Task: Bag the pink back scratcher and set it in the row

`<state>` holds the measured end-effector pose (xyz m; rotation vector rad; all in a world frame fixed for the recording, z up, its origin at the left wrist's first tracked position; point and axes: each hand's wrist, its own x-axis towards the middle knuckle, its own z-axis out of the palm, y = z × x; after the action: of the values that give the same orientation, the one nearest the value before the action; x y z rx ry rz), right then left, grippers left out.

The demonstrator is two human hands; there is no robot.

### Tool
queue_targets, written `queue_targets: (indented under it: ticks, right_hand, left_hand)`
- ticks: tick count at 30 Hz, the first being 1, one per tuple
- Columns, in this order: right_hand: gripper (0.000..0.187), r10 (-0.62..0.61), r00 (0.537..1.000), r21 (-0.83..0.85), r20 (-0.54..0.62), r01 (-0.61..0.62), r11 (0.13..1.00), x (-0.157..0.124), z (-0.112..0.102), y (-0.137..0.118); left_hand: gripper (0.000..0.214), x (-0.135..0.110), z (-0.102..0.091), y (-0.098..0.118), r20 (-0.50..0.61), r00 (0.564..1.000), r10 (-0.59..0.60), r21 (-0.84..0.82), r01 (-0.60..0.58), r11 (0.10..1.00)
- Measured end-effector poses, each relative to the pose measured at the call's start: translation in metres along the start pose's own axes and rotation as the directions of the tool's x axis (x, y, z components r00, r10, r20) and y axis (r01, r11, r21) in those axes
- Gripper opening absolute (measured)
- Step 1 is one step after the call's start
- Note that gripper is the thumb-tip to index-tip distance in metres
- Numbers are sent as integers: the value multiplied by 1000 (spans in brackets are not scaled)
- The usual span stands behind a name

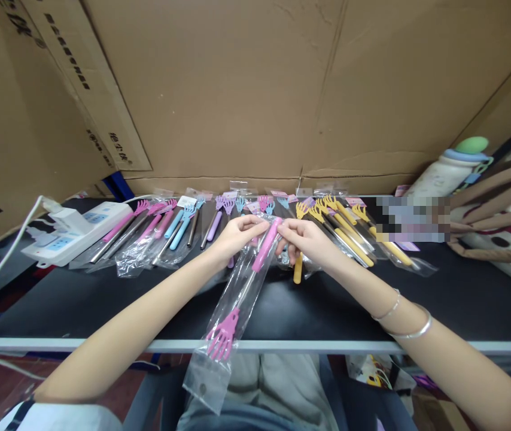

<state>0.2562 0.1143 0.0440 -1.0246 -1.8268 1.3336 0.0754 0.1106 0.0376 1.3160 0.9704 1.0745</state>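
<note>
A pink back scratcher in a clear plastic bag slants from my hands down past the table's front edge. Its claw end points toward me, and the pink handle lies at the top. My left hand pinches the bag's upper end on the left of the handle. On the other side, my right hand has its fingers closed at the handle's tip and the bag. Behind both hands, more bagged back scratchers lie in a row: pink ones, blue ones, purple ones and yellow ones.
A white power strip with plugs and a cable sits at the left of the black table. Cardboard walls the back. A white bottle and a fabric bag stand at the right. A blurred patch covers something nearby.
</note>
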Motion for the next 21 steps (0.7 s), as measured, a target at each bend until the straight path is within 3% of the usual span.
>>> queue_targets:
  ticks: [3,8,12,17,21]
  right_hand:
    - [39,-25,999,27,-21,25,999,-1,2,1]
    - [37,-34,998,24,-54,35,999,-2,4,-1]
    - [36,-51,996,-91,-74,44,995,-2,0,-3]
    - [33,-170,955,-218,-241,117,969,4,-5,-12]
    - [33,-156,981,-259,-117,122,958,10,-5,-17]
  left_hand:
    - [36,-1,0,1,0,1000,0,0,0,1000]
    - [33,-3,0,2,35,995,93,62,-95,994]
    - [34,-4,0,3,49,996,69,57,-72,996]
    - [30,-5,3,4,50,998,45,68,-48,996]
    - [29,-7,7,4,127,992,25,72,-34,997]
